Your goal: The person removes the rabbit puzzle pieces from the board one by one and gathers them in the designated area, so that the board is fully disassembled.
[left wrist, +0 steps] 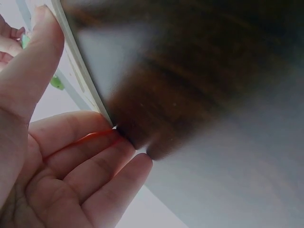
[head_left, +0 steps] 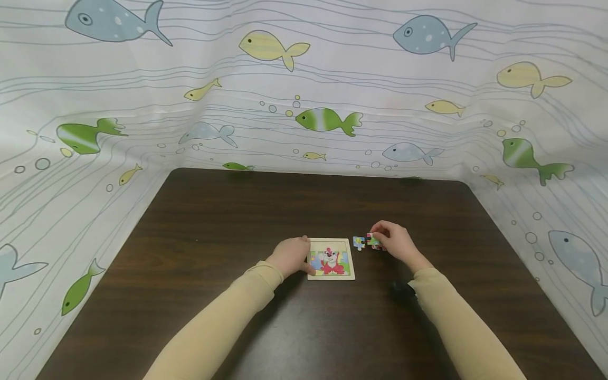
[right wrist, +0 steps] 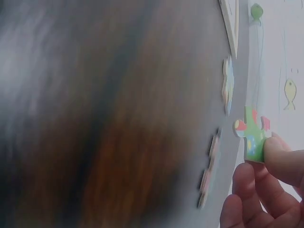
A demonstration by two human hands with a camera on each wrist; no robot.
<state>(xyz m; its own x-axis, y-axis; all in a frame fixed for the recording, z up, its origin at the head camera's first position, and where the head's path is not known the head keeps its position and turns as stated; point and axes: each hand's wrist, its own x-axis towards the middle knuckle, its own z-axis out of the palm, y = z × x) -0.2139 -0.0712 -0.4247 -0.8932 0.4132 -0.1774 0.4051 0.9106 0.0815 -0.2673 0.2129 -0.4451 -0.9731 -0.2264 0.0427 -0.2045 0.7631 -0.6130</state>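
Note:
A square wooden puzzle tray (head_left: 347,244) lies on the table. It shows a red and white cartoon animal, with a plain pale band along its top. My left hand (head_left: 292,256) rests at the tray's left edge; in the left wrist view its thumb (left wrist: 38,61) lies along the rim and its extended fingers touch down near a corner. To the right of the tray, my right hand (head_left: 395,244) pinches a green puzzle piece (right wrist: 255,137) between thumb and fingers, raised above the tabletop. A blue puzzle piece (head_left: 358,242) lies between tray and right hand. More pieces (right wrist: 209,173) lie beneath that hand, partly hidden.
The dark wooden table (head_left: 228,211) stretches around the tray. A white curtain (head_left: 199,153) printed with fish encloses the back and both sides. Near the right wrist sits a dark object (head_left: 401,290), its kind unclear.

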